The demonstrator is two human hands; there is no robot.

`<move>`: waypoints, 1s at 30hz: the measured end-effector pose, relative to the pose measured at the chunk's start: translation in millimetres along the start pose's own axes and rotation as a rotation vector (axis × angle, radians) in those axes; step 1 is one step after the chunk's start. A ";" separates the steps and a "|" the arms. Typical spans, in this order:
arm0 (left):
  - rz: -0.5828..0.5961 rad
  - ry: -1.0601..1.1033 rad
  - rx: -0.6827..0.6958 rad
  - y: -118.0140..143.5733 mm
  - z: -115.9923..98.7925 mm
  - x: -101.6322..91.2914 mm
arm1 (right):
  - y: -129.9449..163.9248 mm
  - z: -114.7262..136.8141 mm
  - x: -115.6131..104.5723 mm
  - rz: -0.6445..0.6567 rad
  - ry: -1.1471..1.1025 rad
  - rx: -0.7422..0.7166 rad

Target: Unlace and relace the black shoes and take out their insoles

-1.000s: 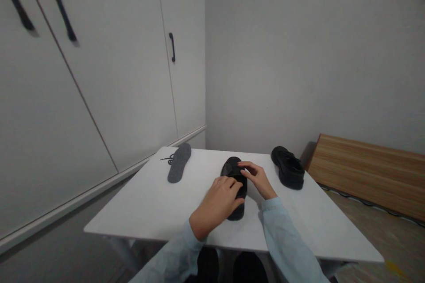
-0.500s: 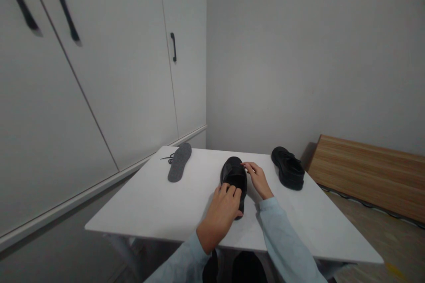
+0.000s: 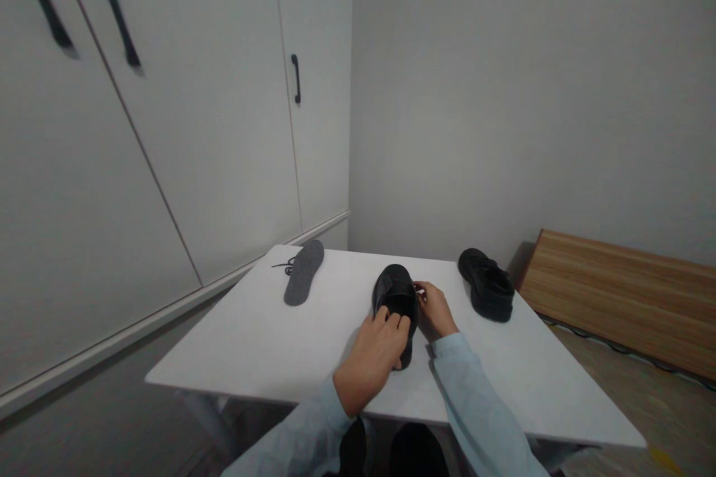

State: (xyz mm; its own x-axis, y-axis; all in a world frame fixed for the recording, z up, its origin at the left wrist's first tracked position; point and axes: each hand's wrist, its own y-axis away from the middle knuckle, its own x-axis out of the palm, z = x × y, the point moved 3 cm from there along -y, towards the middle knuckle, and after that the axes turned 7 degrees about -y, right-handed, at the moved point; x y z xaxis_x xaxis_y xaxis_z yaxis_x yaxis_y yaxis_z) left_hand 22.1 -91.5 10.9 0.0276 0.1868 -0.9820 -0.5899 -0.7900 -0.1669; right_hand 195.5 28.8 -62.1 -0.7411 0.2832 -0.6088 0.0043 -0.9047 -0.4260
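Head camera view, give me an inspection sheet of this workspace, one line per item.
Surface: white table, matte, holding shoes and an insole.
Job's things: black shoe mid-table, toe pointing away from the person.
Clutter: second black shoe at the right; grey insole at the far left corner, a black lace beside it.
Hands: left hand rests on the near shoe's heel end; right hand touches its right side.
Cables: one along the floor under the wooden board.
Surroundings: white cabinet doors, grey wall.
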 end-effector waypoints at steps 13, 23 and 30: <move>0.024 0.072 0.058 -1.9 23.1 -19.0 | -1.0 -5.0 1.9 0.066 0.032 0.041; -0.021 0.081 0.009 14.7 56.0 -36.9 | 0.5 -5.4 2.9 0.051 0.053 0.033; -0.090 0.103 -0.126 22.7 97.5 -44.2 | 1.8 -3.4 0.1 0.047 0.082 0.038</move>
State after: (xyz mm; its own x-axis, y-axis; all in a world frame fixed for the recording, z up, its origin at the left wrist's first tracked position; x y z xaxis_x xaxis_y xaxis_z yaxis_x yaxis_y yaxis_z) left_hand -71.3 -60.7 59.1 0.1619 0.2049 -0.9653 -0.4760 -0.8407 -0.2583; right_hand 197.7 28.3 -65.2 -0.6830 0.2636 -0.6812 0.0113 -0.9287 -0.3707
